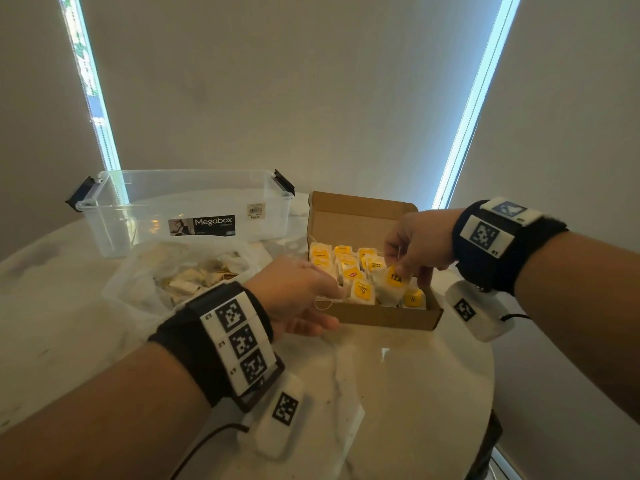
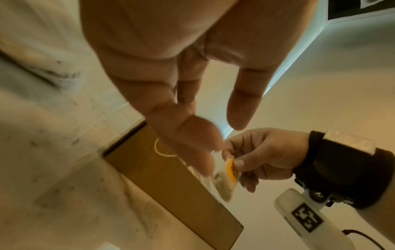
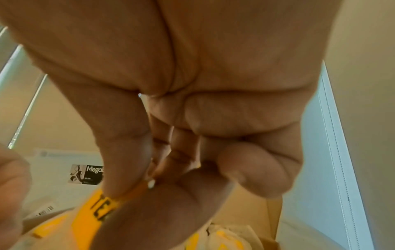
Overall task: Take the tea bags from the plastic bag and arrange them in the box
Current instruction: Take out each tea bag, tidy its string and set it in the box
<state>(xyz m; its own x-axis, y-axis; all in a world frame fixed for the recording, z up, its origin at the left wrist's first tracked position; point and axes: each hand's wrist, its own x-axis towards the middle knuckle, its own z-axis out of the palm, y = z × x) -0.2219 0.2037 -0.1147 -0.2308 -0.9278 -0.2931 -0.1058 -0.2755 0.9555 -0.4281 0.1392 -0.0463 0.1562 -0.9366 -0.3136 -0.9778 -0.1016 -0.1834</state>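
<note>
Centre right of the head view, my right hand (image 1: 414, 245) pinches a tea bag (image 1: 390, 285) by its yellow tag, thumb against forefinger; the right wrist view confirms the tag clamped there. Bag hangs straight below the grip, long axis near upright, its lower end already among the rows inside the cardboard box (image 1: 381, 318), toward the near right corner. My left hand (image 1: 294, 292) sits at the box's left end, fingers loose and straight, grasping nothing, though a loop of string lies just under the fingertips. Plastic bag (image 1: 145, 282), middle left of frame, holds many more tea bags. Clear storage tub (image 1: 104, 216) stands behind it on the round table (image 1: 415, 393).

Judgement: the right hand does the seating; the slot lies directly beneath the grip, so the move is straight down, then let go.
</note>
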